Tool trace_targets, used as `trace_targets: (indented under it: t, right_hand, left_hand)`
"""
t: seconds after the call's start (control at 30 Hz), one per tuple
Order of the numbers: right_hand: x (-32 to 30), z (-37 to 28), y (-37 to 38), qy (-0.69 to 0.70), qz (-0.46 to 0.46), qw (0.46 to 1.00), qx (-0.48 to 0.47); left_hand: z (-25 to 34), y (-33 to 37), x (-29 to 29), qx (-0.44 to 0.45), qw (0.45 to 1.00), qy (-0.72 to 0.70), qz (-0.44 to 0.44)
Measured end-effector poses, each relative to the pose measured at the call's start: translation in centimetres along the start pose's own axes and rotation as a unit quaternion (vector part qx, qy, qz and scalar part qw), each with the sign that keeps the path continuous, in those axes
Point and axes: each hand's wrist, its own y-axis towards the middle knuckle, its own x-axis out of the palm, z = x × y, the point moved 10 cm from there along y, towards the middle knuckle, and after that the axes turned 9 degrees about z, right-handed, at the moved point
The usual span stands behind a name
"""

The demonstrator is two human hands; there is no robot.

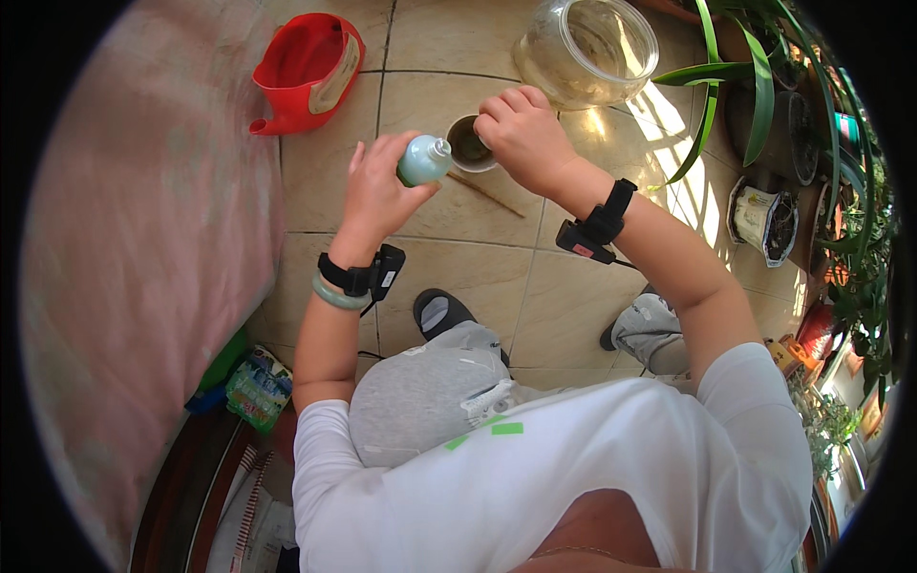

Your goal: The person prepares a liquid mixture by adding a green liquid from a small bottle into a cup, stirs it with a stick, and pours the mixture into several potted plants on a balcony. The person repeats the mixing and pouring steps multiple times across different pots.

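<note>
My left hand is wrapped round a small pale blue-green bottle, tilted so its narrow uncapped neck points right. Beside that neck, a small round cup with a light rim and dark inside stands on the tiled floor. My right hand is closed, its curled fingers over the cup's right edge; what they hold, if anything, is hidden. A thin brown stick lies on the tiles just below the cup.
A red watering can stands at the far left and a clear glass bowl beyond my right hand. Potted plants line the right side. A pink cloth drapes along the left. My feet and knees are below.
</note>
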Motion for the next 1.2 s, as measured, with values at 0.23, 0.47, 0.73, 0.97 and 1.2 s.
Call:
trace_targets:
  t: [0.23,0.47,0.73,0.97,1.2]
  right_hand:
    - [0.2,-0.3,-0.1,-0.016,-0.073,0.997,0.004]
    - [-0.3,0.6,-0.4,0.056,-0.092,0.993,0.051]
    - [-0.8,2.1,-0.4,0.094,-0.064,0.986,0.118]
    - [1.5,4.3,-2.5,0.329,-0.086,0.886,0.315]
    - [1.7,4.1,-3.4,0.321,-0.063,0.886,0.329]
  left_hand:
    - [-1.9,-1.4,0.3,-0.027,0.997,-0.063,0.034]
    - [-3.8,-2.5,0.9,-0.066,0.992,-0.104,0.038]
    - [-5.3,-3.1,1.3,-0.085,0.985,-0.137,0.060]
    - [-5.9,-3.5,1.5,-0.082,0.984,-0.143,0.074]
    - [-6.1,-3.5,1.3,-0.076,0.981,-0.152,0.092]
